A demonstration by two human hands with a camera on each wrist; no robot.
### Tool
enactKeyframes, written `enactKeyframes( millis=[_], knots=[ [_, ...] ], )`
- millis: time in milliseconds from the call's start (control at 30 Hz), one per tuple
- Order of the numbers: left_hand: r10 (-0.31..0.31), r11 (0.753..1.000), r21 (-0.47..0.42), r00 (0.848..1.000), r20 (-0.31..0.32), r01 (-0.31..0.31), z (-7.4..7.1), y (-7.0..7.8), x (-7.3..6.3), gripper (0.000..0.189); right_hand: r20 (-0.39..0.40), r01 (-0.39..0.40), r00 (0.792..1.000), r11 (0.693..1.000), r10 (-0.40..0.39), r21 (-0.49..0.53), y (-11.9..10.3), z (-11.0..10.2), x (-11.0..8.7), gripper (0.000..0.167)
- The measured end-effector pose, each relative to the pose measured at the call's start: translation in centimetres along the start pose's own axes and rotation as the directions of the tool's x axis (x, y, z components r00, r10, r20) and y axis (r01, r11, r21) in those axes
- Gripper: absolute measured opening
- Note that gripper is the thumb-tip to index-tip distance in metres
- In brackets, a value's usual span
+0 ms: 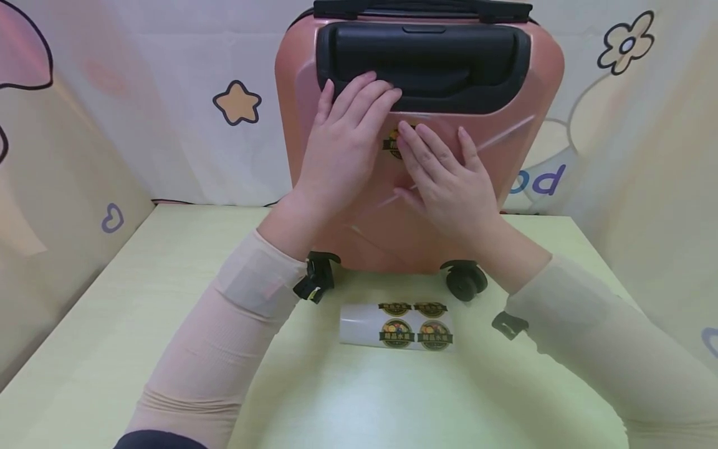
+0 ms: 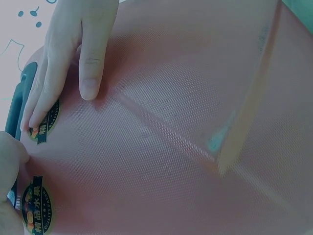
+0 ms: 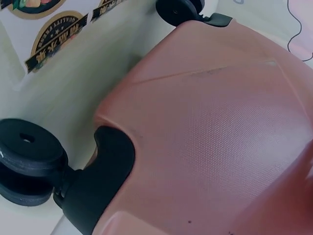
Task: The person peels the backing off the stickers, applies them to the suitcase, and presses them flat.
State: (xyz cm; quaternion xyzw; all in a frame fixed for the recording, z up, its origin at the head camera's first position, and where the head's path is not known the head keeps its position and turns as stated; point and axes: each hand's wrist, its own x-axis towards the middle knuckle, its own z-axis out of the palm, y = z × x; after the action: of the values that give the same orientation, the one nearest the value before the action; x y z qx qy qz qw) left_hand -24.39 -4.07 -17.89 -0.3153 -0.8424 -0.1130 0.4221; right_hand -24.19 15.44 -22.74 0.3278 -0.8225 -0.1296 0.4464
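Note:
A pink hard-shell suitcase (image 1: 404,243) stands upright on the table. My left hand (image 1: 342,146) lies over the upper left of its front, fingers extended across the lower edge of the black handle recess (image 1: 432,68). Angled in from the right, my right hand (image 1: 451,181) touches a round black-and-gold fruit sticker (image 2: 49,122) with its straight fingertips, partly covering it. A second such sticker (image 2: 37,205) is on the shell close to my left hand, which hides it in the head view. The right wrist view shows neither hand.
On the table before the suitcase lies a white sticker sheet (image 1: 359,324) with several round labels. Black wheels (image 1: 467,280) support the case. A patterned cloth (image 1: 185,118) hangs behind it, and the pale table (image 1: 140,312) spreads to both sides.

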Motion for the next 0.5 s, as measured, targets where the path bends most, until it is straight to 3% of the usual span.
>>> enactKeyframes(
  millis=[300, 500],
  knots=[
    [-0.004, 1.0, 0.0, 1.0, -0.012, 0.004, -0.15, -0.01, -0.03, 0.038, -0.068, -0.067, 0.995, 0.997, 0.069, 0.027, 0.05, 0.38, -0.73, 0.062],
    [-0.002, 1.0, -0.015, 1.0, -0.017, 0.002, -0.08, 0.04, -0.01, 0.037, -0.033, -0.08, 0.996, 0.995, 0.082, 0.065, -0.45, 0.36, -0.93, 0.071]
  ],
)
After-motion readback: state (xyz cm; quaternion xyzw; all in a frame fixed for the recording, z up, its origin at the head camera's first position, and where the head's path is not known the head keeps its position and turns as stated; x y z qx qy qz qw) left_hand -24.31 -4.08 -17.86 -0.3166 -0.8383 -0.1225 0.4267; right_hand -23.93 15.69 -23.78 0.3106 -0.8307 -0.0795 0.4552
